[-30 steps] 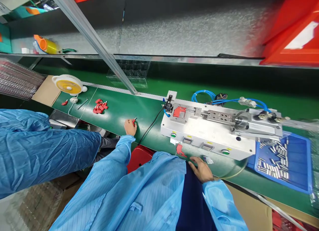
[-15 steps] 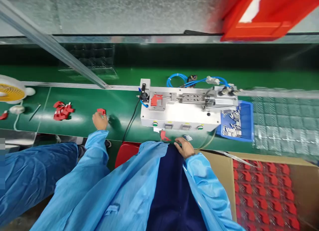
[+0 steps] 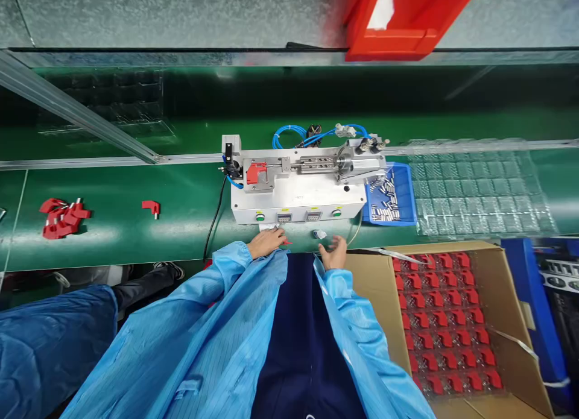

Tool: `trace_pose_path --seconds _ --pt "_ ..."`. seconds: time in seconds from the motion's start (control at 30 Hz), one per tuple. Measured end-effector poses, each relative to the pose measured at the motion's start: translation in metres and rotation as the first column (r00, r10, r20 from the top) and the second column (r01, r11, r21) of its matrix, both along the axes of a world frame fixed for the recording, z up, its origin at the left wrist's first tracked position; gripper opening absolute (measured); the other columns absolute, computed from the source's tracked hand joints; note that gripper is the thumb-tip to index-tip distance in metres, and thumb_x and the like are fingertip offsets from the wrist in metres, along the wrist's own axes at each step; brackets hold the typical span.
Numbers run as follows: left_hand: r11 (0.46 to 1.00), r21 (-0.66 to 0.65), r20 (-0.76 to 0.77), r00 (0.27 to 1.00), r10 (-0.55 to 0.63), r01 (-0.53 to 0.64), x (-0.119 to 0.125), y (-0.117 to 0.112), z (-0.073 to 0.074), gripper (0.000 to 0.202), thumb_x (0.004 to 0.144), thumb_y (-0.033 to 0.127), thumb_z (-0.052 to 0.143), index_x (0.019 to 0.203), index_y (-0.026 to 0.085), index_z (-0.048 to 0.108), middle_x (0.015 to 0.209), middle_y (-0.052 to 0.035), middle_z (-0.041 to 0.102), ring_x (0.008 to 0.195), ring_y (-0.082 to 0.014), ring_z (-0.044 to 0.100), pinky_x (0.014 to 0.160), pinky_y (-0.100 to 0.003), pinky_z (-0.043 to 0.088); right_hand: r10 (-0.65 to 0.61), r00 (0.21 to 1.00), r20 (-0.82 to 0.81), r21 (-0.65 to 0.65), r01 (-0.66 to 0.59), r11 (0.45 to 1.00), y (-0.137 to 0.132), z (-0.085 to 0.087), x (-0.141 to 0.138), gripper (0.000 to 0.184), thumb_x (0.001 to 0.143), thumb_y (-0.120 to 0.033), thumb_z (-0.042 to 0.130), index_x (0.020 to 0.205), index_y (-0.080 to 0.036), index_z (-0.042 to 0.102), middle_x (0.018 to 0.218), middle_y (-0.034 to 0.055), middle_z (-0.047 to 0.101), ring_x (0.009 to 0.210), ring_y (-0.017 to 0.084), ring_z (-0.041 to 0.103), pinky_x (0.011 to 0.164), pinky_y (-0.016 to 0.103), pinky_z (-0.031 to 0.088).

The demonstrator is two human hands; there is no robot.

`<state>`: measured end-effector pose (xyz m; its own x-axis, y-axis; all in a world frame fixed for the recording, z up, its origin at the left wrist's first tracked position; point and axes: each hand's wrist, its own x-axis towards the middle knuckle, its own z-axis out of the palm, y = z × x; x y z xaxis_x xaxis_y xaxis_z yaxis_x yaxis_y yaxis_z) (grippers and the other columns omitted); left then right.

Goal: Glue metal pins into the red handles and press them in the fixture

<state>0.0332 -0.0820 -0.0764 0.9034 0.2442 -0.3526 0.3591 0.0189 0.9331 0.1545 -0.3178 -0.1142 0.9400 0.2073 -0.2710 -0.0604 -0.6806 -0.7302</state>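
My left hand (image 3: 266, 242) rests at the near edge of the green belt (image 3: 181, 226), just in front of the white press fixture (image 3: 298, 196). Its fingers are closed over a small red plastic part (image 3: 286, 243), and only the part's tip pokes out. My right hand (image 3: 333, 253) hovers close by on the right with its fingers apart and nothing in them, near a small white scrap (image 3: 319, 233). Another red part (image 3: 256, 173) sits in the fixture's nest. A single red part (image 3: 151, 207) lies alone on the belt to the left.
A pile of red parts (image 3: 63, 217) lies far left on the belt. A blue tray of metal pins (image 3: 389, 197) and clear blister trays (image 3: 474, 184) sit right of the fixture. A cardboard box (image 3: 371, 286) of red parts stands at the right. Another person's blue sleeve (image 3: 45, 340) is lower left.
My left hand let go of the red part on the belt and came back right to the part in front of the fixture. The view swung to the right.
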Motion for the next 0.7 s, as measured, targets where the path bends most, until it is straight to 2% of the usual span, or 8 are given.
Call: trace_pose_path --seconds 0.07,0.2,0.33,0.4,0.43,0.5,0.6,0.7 --pt "1.0 -0.015 -0.005 1.0 0.001 -0.001 0.01 0.0 -0.002 0.032 0.067 0.001 0.078 0.06 0.024 0.057 0.071 -0.0003 0.051 0.086 -0.0249 0.061 0.096 -0.034 0.049 0.003 0.998 -0.067 0.039 -0.001 0.999 0.012 -0.009 0.005 0.057 0.067 -0.045 0.076 0.116 -0.019 0.06 0.113 0.0107 0.063 0.084 0.02 0.061 0.083 0.041 0.06" --pt "1.0 -0.017 -0.025 1.0 0.015 -0.015 0.014 0.002 0.005 0.034 0.072 0.01 0.08 0.061 0.026 0.052 0.068 0.0005 0.047 0.085 -0.0246 0.06 0.092 -0.034 0.05 -0.045 0.995 -0.089 0.046 0.049 0.998 0.03 -0.011 0.013 0.042 0.072 -0.055 0.072 0.092 -0.018 0.066 0.107 0.0125 0.066 0.092 0.024 0.065 0.086 0.044 0.061" --pt "0.997 -0.029 -0.022 0.998 0.064 -0.065 -0.008 0.004 0.031 0.02 0.076 0.025 0.084 0.086 0.023 0.067 0.075 0.0005 0.058 0.075 -0.0197 0.058 0.078 -0.03 0.05 -0.032 0.996 -0.081 0.221 0.049 0.974 0.022 0.012 0.008 0.05 0.079 -0.067 0.067 0.097 -0.021 0.064 0.104 0.0106 0.072 0.101 0.026 0.068 0.093 0.044 0.061" --pt "0.975 -0.199 0.004 0.994 0.105 -0.102 -0.024 0.003 0.05 0.027 0.083 0.038 0.081 0.1 0.021 0.069 0.082 -0.0014 0.066 0.069 -0.0159 0.057 0.068 -0.028 0.048 -0.013 0.996 -0.089 0.366 0.045 0.93 0.014 0.032 0.001 0.053 0.078 -0.069 0.07 0.101 -0.021 0.064 0.1 0.009 0.075 0.1 0.026 0.071 0.093 0.045 0.061" --pt "0.935 -0.334 0.016 0.991 0.135 -0.122 -0.031 0.002 0.059 0.032 0.086 0.044 0.077 0.104 0.02 0.068 0.089 -0.004 0.07 0.065 -0.0143 0.056 0.064 -0.027 0.046 -0.002 0.996 -0.094 0.419 0.041 0.907 0.01 0.044 -0.002 0.053 0.078 -0.069 0.072 0.101 -0.022 0.064 0.098 0.0084 0.075 0.098 0.027 0.072 0.091 0.045 0.062" --pt "0.785 -0.598 0.01 0.978 0.208 -0.161 -0.039 0.001 0.075 0.04 0.093 0.056 0.067 0.106 0.018 0.067 0.103 -0.0101 0.075 0.059 -0.0118 0.054 0.057 -0.028 0.044 0.018 0.996 -0.092 0.474 0.028 0.88 0.009 0.069 -0.008 0.05 0.079 -0.067 0.074 0.1 -0.023 0.065 0.093 0.007 0.076 0.092 0.027 0.073 0.086 0.045 0.063" --pt "0.59 -0.769 -0.065 0.949 0.307 -0.243 -0.039 0.002 0.092 0.042 0.098 0.061 0.057 0.1 0.019 0.065 0.105 -0.011 0.076 0.052 -0.0096 0.047 0.052 -0.028 0.041 0.061 0.996 -0.06 0.538 -0.019 0.843 0.018 0.105 -0.012 0.046 0.086 -0.066 0.069 0.102 -0.023 0.066 0.094 0.007 0.076 0.085 0.025 0.072 0.082 0.044 0.063" --pt "0.575 -0.766 -0.054 0.92 0.389 -0.288 -0.033 0.003 0.104 0.044 0.099 0.062 0.056 0.102 0.019 0.067 0.103 -0.0106 0.076 0.052 -0.0087 0.047 0.051 -0.026 0.04 0.148 0.989 -0.021 0.595 -0.107 0.797 0.035 0.137 -0.014 0.044 0.093 -0.064 0.061 0.111 -0.024 0.066 0.096 0.0067 0.074 0.08 0.023 0.07 0.08 0.041 0.061"
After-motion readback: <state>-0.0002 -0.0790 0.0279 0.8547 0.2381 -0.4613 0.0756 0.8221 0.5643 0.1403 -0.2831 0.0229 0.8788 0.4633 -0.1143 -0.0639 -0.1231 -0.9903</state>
